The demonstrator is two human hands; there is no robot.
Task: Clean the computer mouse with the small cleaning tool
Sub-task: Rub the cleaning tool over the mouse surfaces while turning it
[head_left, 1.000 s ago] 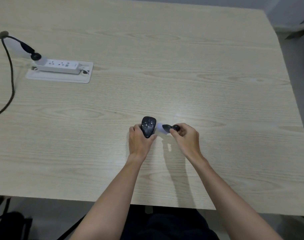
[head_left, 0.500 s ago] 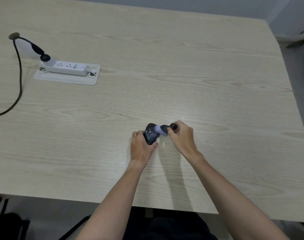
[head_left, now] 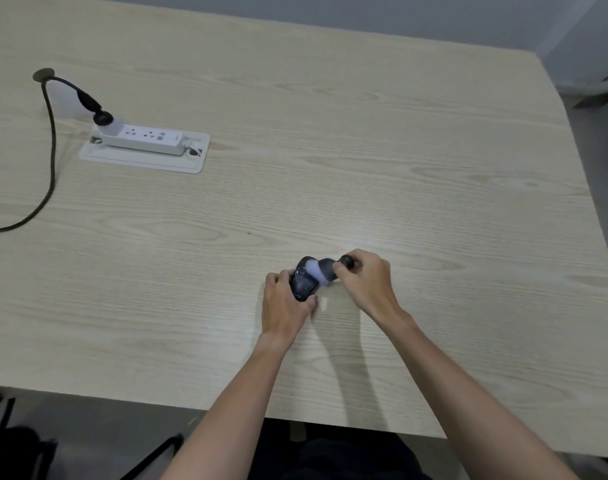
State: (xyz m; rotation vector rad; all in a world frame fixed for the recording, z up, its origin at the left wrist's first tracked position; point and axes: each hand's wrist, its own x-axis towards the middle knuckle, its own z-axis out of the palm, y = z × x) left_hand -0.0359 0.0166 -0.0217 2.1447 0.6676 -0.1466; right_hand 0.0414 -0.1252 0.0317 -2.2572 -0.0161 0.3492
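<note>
You have one computer mouse [head_left: 304,284] on the desk [head_left: 364,150], dark and speckled with pale marks, lying a little right of the middle and closer to the near edge than the far one. Your left hand [head_left: 284,306] is clamped around its near end, thumb on one side and fingers on the other, pinning it against the desk top. Your right hand [head_left: 366,284] is closed on the dark handle of the one small cleaning tool [head_left: 325,270], a stubby brush whose round knob pokes out above your knuckles. Its pale bristle head is blurred and lies against the far, upper part of the mouse, touching it. A small pale fleck [head_left: 324,304] lies on the desk just beside the mouse, between your two hands.

Apart from those, there is one white power strip [head_left: 146,136] sitting on one flat white plate [head_left: 195,164] at the far left, well apart from your hands. One black plug [head_left: 102,117] is in the strip's left end, and one dark cable [head_left: 49,161] loops from a round hole in the desk, down and off the left edge.

The desk's near edge runs just under your forearms, and the right edge slants away well to your right. Bare wood lies open to the left, right and beyond the mouse. Dark shapes show below the near edge, too dim to tell what they are.
</note>
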